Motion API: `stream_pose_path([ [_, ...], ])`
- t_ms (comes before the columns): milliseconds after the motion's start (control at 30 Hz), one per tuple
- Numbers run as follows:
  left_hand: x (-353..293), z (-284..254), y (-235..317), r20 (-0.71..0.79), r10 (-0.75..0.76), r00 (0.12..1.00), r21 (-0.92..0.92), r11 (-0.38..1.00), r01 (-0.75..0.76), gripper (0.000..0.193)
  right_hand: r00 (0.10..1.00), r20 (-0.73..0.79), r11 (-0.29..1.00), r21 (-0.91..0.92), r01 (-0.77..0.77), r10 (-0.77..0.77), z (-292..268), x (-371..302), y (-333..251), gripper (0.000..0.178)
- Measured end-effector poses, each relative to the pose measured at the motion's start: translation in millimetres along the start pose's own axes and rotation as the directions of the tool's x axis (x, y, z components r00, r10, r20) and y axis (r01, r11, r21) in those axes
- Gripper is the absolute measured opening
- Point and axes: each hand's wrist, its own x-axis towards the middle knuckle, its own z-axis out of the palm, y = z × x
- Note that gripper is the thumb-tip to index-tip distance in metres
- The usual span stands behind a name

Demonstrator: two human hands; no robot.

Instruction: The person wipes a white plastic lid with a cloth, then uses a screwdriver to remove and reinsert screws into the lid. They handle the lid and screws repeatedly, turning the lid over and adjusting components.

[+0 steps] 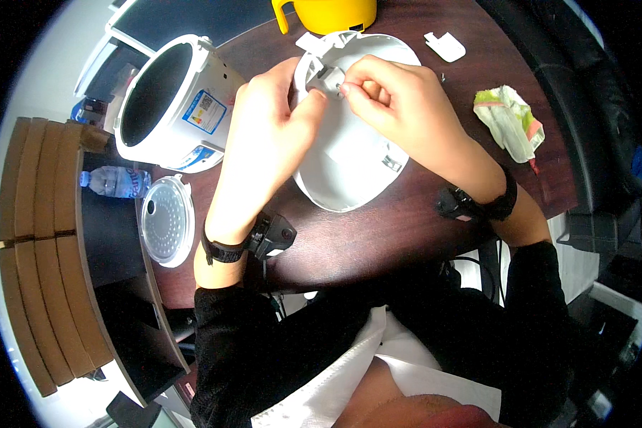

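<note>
Gripping white cooker lid (349,153) on the brown table (378,228): left hand (267,139) clasps its rim; right hand (392,100) pinches a small grey clip (329,77) | best steadied, fingertips only | blue-white label (205,112) on cooker body (175,100); crumpled green-pink wrapper (510,121) right

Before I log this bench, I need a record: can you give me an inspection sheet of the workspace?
Surface: dark brown table, partly covered.
Job's things: white appliance lid lying on the table; small grey part at its upper rim.
Clutter: white cooker body, round inner lid, yellow jug, small white clip, crumpled wrapper, water bottle.
Hands: left hand grips the lid rim; right hand pinches the part.
Cables: black, under the table edge.
Surroundings: black chair.
</note>
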Motion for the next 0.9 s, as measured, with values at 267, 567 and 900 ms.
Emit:
stream_pose_path([
  [267, 6.7, -1.0, -7.3, -0.018, -0.008, 1.000, 0.042, 0.999, 0.009, 0.028, 0.997, -0.001, 0.996, 0.038, 0.079, -0.079, 8.0, 3.2, 19.8, 0.009],
  [567, 19.0, -5.2, -37.1, -0.109, 0.046, 0.993, 0.150, 0.988, -0.029, 0.028, 0.914, 0.375, 0.973, -0.216, -0.078, 0.157, -33.5, 1.6, 62.1, 0.018],
  [900, 28.4, -21.7, -70.0, -0.048, -0.124, 0.991, -0.046, 0.991, 0.122, 0.029, 0.924, 0.101, 0.924, -0.150, -0.352, 0.369, -85.1, -18.5, 42.5, 0.014],
])
